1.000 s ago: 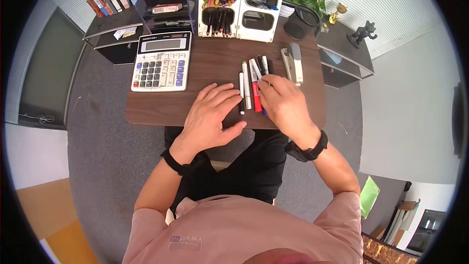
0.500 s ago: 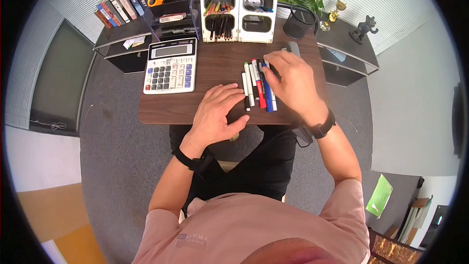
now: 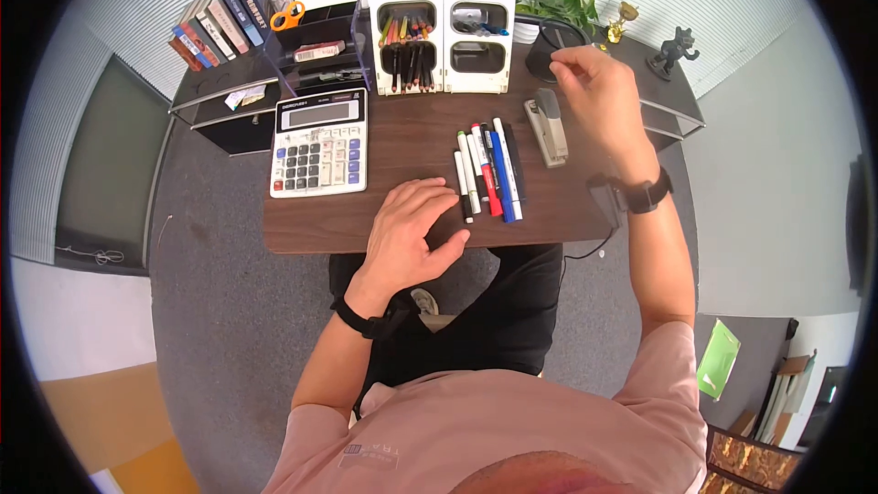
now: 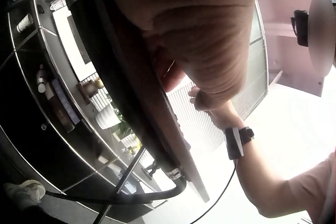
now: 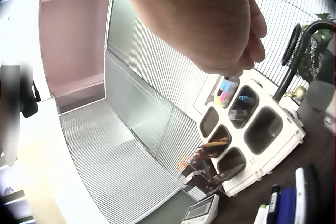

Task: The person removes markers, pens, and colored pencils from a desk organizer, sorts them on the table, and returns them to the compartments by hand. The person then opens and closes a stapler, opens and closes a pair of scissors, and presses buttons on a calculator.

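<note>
Rests left hand, fingers relaxed and extended, beside loose markers at frame centre.
Seems at a reaching step: holds right hand, fingers bent, cannot tell whether gripping, upper right by mesh pen cup; likely calls for grasping the rim.

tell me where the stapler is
In the head view, the stapler sits on the desk, right of the markers and in front of the black mesh cup.

Over there the brown desk holds a calculator, markers side by side, a stapler, a white organiser, dark trays and a mesh cup.
</note>
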`<state>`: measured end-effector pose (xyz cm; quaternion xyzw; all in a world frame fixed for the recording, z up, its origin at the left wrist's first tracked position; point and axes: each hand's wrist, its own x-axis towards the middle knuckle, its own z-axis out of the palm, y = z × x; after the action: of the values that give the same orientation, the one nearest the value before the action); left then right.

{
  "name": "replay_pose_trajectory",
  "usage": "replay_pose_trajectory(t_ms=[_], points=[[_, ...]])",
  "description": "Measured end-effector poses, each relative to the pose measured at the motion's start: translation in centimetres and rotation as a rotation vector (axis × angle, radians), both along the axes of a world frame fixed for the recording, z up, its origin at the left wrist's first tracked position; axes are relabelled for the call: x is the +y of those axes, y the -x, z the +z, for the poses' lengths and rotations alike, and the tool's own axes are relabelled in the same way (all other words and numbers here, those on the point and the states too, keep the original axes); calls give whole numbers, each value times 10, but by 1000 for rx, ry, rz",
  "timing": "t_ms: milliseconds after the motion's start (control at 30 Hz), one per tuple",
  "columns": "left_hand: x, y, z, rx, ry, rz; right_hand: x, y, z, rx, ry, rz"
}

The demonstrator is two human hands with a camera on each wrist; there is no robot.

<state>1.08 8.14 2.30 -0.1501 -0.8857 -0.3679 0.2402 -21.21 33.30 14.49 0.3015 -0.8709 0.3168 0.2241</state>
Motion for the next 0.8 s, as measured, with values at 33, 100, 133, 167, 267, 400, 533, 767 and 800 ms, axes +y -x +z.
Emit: replay_pose_trajectory(t_ms=[33, 100, 133, 167, 267, 400, 533, 767, 800], points=[[0, 0, 0, -4, 1, 3, 3, 9, 1, 1, -5, 12], [0, -1, 0, -9, 9, 9, 1, 26, -2, 19, -9, 39], [1, -1, 0, -2, 6, 13, -3, 30, -2, 17, -41, 96], [1, -1, 0, 7, 2, 18, -7, 33, -1, 16, -72, 152], [1, -2, 0, 3, 4, 29, -29, 42, -6, 1, -83, 228], [2, -2, -1, 11, 2, 40, -57, 53, -8, -15, -126, 248], [1, -2, -1, 15, -10, 37, -77, 62, -15, 33, -135, 256], [1, 0, 0, 29, -17, 29, -94, 72, -31, 244, -212, 225], [1, 0, -1, 27, -17, 29, -94, 74, -31, 242, -212, 225]])
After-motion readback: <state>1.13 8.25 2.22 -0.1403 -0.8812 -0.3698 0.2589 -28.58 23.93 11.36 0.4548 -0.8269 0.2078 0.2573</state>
